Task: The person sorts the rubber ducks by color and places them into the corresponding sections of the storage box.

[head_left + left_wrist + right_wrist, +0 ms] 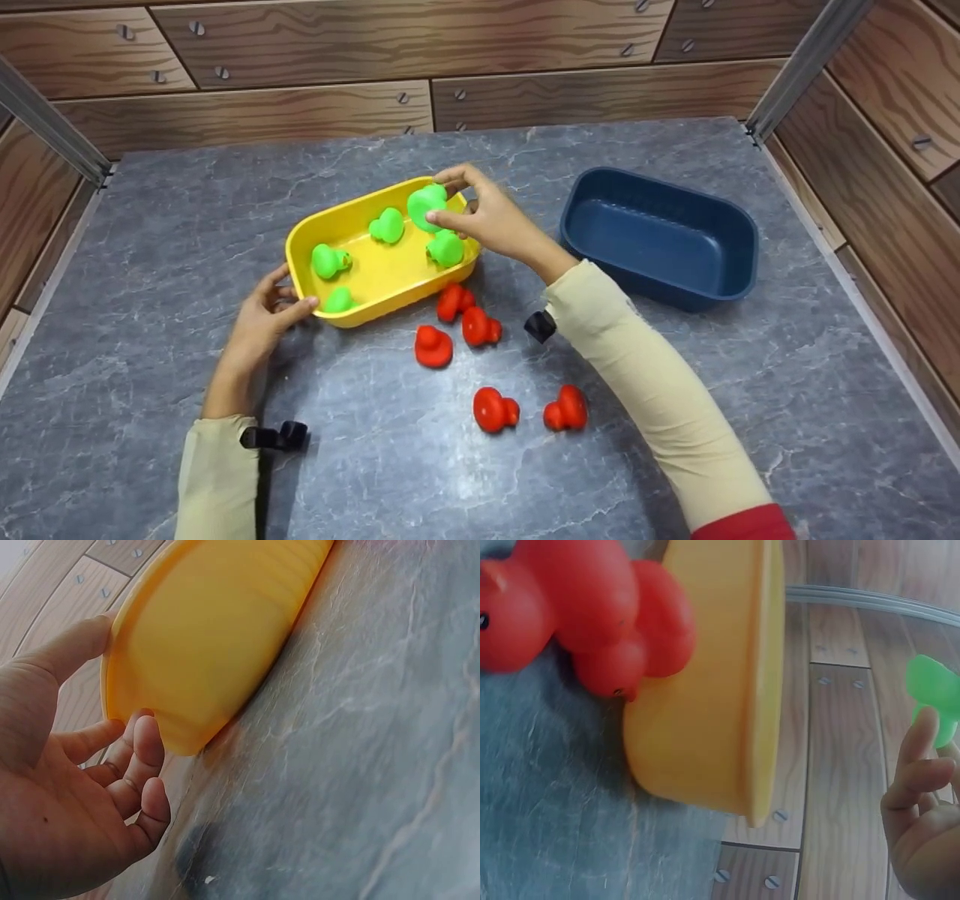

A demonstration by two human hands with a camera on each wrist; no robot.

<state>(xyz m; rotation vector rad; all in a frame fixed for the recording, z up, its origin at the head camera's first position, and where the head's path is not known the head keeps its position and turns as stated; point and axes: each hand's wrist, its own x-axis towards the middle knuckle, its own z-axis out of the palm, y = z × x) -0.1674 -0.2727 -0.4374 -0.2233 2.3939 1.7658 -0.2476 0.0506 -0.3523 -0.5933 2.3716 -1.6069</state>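
Fingers (450, 219) of your right hand (491, 221) pinch a green duck (426, 206) over the yellow tub (341, 217), while your left hand (262, 319) steadies the tub's near corner.

That pinch looks light (thumb and fingertips only), so the duck could slip and bounce off the tub's rim onto the surface (225, 195); four green ducks (388, 225) already lie inside it. Your left-hand fingers are loosely curled against the tub wall, thumb on the rim; lean too hard there and the tub may tip or slide into the red ducks (454, 301) just beside its near wall. Beyond the tub's right end, well apart from it, stands the blue tub (731, 232).
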